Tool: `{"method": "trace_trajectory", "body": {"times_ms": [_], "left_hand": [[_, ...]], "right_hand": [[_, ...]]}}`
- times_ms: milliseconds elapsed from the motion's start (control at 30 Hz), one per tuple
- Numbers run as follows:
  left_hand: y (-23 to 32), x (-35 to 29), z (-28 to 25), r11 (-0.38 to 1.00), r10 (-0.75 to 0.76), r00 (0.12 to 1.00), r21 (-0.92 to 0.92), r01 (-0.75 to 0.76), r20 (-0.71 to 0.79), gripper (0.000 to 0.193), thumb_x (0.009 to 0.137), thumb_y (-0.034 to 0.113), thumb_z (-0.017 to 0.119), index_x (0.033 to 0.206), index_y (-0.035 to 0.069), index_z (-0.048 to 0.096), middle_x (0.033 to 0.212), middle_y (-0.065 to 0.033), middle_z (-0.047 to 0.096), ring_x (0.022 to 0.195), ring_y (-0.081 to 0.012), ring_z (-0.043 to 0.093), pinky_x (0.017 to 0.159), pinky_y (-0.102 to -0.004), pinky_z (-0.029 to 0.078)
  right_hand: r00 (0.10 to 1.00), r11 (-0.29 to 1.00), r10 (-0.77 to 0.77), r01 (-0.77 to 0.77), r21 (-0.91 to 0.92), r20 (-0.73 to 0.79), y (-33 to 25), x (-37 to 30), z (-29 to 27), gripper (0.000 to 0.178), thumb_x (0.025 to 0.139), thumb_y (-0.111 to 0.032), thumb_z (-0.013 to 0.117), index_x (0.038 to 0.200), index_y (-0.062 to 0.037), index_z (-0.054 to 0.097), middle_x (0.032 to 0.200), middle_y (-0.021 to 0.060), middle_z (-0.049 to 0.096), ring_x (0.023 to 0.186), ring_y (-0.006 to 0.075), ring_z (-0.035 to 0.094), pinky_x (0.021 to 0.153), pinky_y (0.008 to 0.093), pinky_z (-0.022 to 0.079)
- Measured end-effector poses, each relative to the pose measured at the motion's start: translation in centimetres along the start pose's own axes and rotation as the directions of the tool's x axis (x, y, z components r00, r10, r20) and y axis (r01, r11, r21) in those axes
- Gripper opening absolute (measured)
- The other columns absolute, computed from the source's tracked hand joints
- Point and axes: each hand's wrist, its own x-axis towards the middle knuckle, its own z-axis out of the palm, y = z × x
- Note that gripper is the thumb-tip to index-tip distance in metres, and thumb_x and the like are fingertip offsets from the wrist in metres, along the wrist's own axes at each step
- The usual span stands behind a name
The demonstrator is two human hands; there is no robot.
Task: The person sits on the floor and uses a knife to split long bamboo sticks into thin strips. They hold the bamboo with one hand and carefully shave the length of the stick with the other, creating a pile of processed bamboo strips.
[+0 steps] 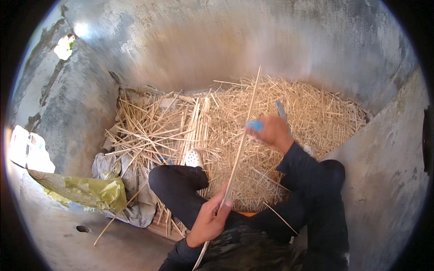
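A long, thin strip of wood or bamboo (pixel 239 156) runs slantwise from my lap up past my right hand. My left hand (pixel 210 221) is closed round its lower part, the thumb lying along it. Higher up, my right hand (pixel 275 132) is closed beside the strip, somewhat blurred. Bright blue material (pixel 255 125) shows at its thumb and finger, against the strip. From behind this fist sticks out the flat, grey-blue end of a tool (pixel 281 109); the fingers hide the rest, so its kind is unclear.
Shavings (pixel 312 117) cover the floor between my legs and to the right. Loose strips (pixel 144 131) lie heaped at the left, beside a straighter bundle (pixel 195 128). A yellowish plastic sack (pixel 95 192) and grey cloth (pixel 140 212) lie left of my knee. Concrete walls (pixel 203 49) stand close around.
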Motion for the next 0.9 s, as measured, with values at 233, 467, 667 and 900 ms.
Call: {"method": "trace_trajectory", "body": {"times_ms": [233,467,667,900], "left_hand": [[0.6,1.4,-0.3,0.958,0.115,0.991,0.273,-0.091,-0.071,0.047,0.095,0.015,0.051,0.135,-0.005,0.039,0.069,-0.0150,0.052,0.060,-0.0142,0.051,0.061,-0.0273,0.044],[3.5,1.1,-0.6,0.872,0.024,0.999,0.490,0.001,-0.047,0.044,0.093,0.008,0.048,0.135,-0.003,0.041,0.083,-0.0280,0.059,0.094,-0.0263,0.066,0.084,-0.0280,0.045],[2.0,0.0,-0.8,0.874,0.080,0.995,0.484,-0.038,-0.066,0.044,0.093,0.009,0.049,0.135,-0.002,0.041,0.070,-0.0227,0.053,0.062,-0.0135,0.054,0.065,-0.0269,0.045],[2.7,0.4,-0.7,0.867,0.091,0.995,0.494,-0.059,-0.041,0.045,0.092,0.007,0.049,0.135,-0.002,0.040,0.067,-0.0226,0.048,0.054,-0.0269,0.052,0.060,-0.0292,0.045]], "right_hand": [[0.983,0.985,-0.166,0.161,-0.060,-0.080,-1.0,-2.8,1.0,0.083,0.075,-0.084,0.036,0.061,-0.0079,0.065,0.047,0.0102,0.053,0.044,0.0261,0.055,0.045,0.0412,0.041],[1.000,0.999,0.026,-0.026,0.019,-0.002,0.7,-1.6,-0.3,0.073,0.081,-0.072,0.047,0.058,-0.0040,0.061,0.047,0.0152,0.051,0.047,0.0331,0.056,0.049,0.0428,0.044],[0.998,0.998,0.041,-0.043,0.042,0.037,1.4,-1.1,-0.3,0.078,0.080,-0.079,0.038,0.060,-0.0073,0.064,0.049,0.0119,0.055,0.047,0.0247,0.058,0.049,0.0432,0.046],[0.961,0.961,-0.266,0.271,0.058,-0.077,-2.0,-3.6,0.5,0.073,0.076,-0.077,0.048,0.056,-0.0073,0.060,0.044,0.0114,0.048,0.040,0.0277,0.052,0.044,0.0388,0.043]]}}
